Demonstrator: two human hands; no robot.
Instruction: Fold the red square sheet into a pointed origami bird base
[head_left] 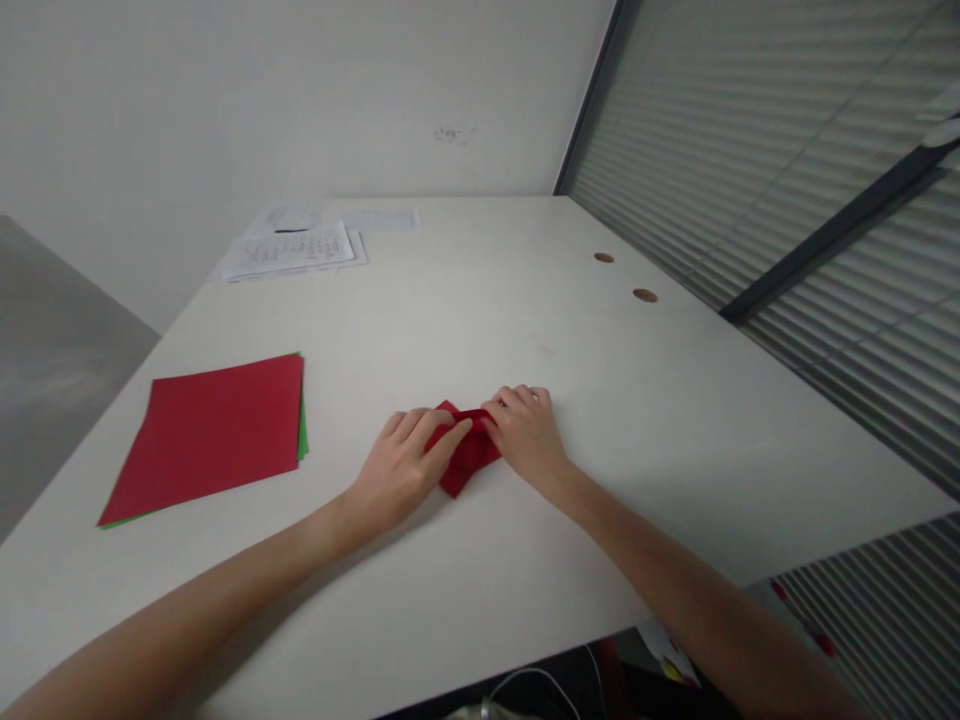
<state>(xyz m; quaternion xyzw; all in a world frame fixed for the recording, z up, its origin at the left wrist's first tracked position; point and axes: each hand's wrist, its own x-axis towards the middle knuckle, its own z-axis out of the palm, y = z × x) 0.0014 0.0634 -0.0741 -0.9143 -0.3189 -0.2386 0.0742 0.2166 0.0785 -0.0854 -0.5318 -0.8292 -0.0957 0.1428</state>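
A small folded piece of red paper (466, 457) lies on the white table (480, 320) between my two hands. My left hand (405, 462) rests on its left side, fingers curled, thumb pressing along a fold. My right hand (525, 432) covers its right end with the fingers bent down onto the paper. Most of the folded piece is hidden under the fingers.
A stack of red sheets (214, 432) with a green sheet edge (302, 432) beneath lies at the left. Printed white papers (292, 248) lie at the far left corner. Two round cable holes (643, 295) are at the right. Window blinds (787, 180) run along the right side.
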